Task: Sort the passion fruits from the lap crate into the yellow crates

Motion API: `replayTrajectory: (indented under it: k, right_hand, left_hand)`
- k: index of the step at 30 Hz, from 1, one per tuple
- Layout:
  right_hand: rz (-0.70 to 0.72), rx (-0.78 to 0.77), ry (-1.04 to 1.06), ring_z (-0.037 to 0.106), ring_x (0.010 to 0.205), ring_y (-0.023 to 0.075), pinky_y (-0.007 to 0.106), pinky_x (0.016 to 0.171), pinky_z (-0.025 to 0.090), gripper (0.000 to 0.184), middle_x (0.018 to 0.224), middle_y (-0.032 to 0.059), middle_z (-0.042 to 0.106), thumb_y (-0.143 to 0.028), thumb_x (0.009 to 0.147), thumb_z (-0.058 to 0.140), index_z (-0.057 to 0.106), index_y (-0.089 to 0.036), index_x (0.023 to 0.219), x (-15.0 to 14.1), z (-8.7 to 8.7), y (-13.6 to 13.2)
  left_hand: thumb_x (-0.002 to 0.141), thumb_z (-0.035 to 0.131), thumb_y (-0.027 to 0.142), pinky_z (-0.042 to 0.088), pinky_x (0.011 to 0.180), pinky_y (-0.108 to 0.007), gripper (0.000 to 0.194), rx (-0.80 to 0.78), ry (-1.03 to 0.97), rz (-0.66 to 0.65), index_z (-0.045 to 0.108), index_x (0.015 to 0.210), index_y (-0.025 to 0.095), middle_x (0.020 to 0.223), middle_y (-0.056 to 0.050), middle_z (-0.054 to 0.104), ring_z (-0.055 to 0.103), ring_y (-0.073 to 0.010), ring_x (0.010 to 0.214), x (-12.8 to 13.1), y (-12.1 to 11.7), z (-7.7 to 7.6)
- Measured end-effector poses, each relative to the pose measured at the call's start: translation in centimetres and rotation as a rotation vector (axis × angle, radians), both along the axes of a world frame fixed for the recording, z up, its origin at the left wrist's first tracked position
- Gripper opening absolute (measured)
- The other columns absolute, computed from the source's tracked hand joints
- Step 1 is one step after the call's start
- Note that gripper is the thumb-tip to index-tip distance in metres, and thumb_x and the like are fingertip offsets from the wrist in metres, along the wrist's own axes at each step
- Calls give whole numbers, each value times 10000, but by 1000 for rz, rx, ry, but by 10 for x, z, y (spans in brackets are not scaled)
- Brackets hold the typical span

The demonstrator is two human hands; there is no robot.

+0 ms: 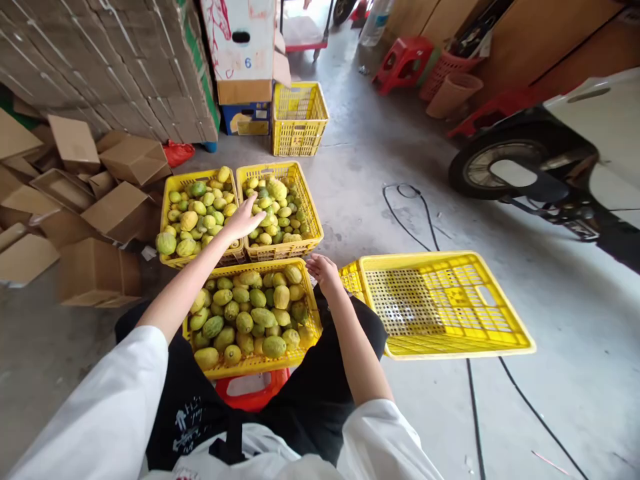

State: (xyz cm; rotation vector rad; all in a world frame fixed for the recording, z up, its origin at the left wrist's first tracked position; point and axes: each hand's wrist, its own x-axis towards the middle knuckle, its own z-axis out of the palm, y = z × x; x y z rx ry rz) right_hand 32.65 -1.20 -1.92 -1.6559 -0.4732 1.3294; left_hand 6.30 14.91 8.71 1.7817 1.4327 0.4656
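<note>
My left hand (244, 219) reaches over the near left side of the back right crate (314, 223), fingers apart and holding nothing. Yellow-green lemons (285, 212) fill that crate, with a large bumpy fruit (277, 189) on top. My right hand (325, 272) hangs by the right rim of the near crate (250, 365), its fingers stretched out and nothing visible in them. Greener lemons (262, 317) fill the near crate between my knees. Beside it on the left stands another full crate (173, 183) of mixed yellow and green lemons.
A yellow crate (450, 303) with no fruit lies tilted at my right. Another yellow crate (300, 130) stands farther back by stacked boxes (245, 60). Loose cartons (120, 207) pile up on the left. A black cable (425, 213) crosses the floor near a motorbike (520, 163).
</note>
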Motion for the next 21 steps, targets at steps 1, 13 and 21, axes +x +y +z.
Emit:
replayTrajectory:
  k: [1, 13, 21]
  right_hand:
    - [51, 3, -50, 870, 991, 284, 364, 910, 718, 244, 952, 57, 840, -458, 860, 762, 697, -286, 1020, -1, 0, 2]
    - [1066, -266, -668, 853, 1220, 423, 469, 1098, 651, 168, 1018, 130, 901, -88, 867, 872, 856, -227, 959, -36, -58, -25]
    - [1339, -268, -943, 814, 1430, 441, 467, 1180, 632, 530, 1573, 300, 789, -169, 1128, 769, 742, -80, 1650, -52, -75, -18]
  left_hand:
    - [1163, 660, 462, 326, 1532, -567, 699, 25, 68, -43, 572, 1804, 198, 1966, -160, 502, 407, -393, 1873, -12, -13, -8]
    - [1036, 585, 276, 233, 1546, -694, 522, -363, 728, -117, 871, 1455, 153, 1597, -262, 829, 547, -454, 1777, -151, -240, -159]
    - [1137, 560, 380, 170, 1560, -682, 611, -410, 800, -60, 796, 1496, -54, 1669, -439, 697, 467, -527, 1818, -127, -239, -181]
